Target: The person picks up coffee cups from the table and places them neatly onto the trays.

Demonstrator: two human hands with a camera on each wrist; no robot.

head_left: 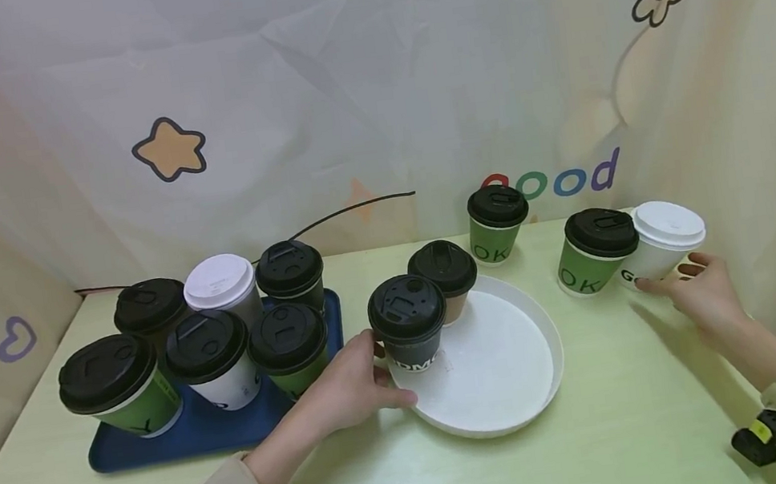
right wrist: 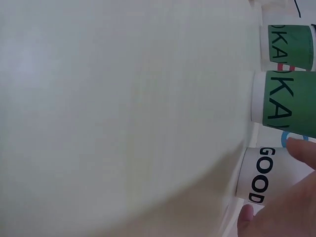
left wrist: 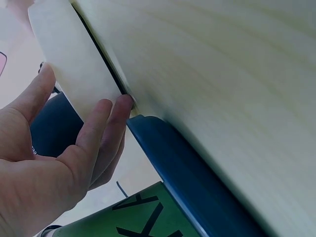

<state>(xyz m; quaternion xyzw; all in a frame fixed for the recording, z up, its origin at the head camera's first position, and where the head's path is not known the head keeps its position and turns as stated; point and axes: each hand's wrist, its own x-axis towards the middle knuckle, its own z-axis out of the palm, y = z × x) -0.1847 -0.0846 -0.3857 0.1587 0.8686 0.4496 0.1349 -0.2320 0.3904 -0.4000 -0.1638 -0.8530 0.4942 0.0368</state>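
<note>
My left hand [head_left: 356, 381] is at the left rim of a round white tray [head_left: 502, 377], thumb and fingers spread along it. In the left wrist view the fingertips [left wrist: 103, 106] meet the tray's outer wall. On the tray stand a dark grey cup with a black lid [head_left: 409, 324] and, behind it, a brown cup with a black lid [head_left: 444, 267]. My right hand [head_left: 707, 296] is beside a white cup with a white lid [head_left: 660, 241], printed GOOD. Its thumb overlaps the cup's side in the right wrist view, and the fingers are loosely bent.
A blue tray [head_left: 201, 438] on the left bears several lidded cups, including a green cup [head_left: 135, 402] at its front corner. One green cup [head_left: 586, 258] stands left of the white cup; another green cup [head_left: 496, 237] is behind the round tray. A printed curtain [head_left: 370, 99] hangs behind the table.
</note>
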